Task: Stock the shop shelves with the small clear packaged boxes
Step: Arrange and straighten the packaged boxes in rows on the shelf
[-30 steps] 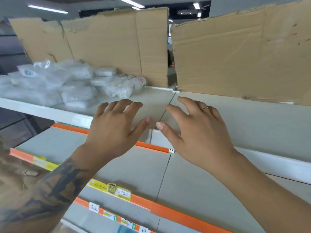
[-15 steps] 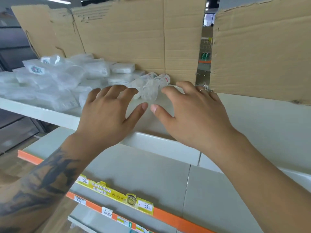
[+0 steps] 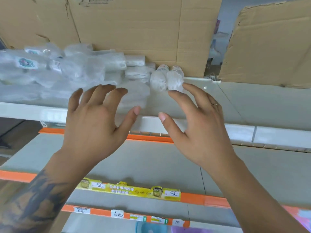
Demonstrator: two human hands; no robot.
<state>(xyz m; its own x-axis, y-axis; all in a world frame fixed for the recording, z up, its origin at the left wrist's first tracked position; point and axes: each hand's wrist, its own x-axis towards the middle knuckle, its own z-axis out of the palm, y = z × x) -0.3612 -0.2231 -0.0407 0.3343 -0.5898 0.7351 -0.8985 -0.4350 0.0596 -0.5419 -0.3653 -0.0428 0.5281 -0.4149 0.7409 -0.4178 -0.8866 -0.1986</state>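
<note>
Top shelf (image 3: 252, 105) nearer now; hands spread wider | left hand (image 3: 94, 118); right hand (image 3: 198, 125) empty

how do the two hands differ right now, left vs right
The left hand has no ring on any finger in view, and its forearm is tattooed; the right hand wears a ring and its forearm is bare. The left reaches over the flat clear packages; the right's fingertips sit by the two rolled clear packs. Both are open, fingers spread, holding nothing.
</note>
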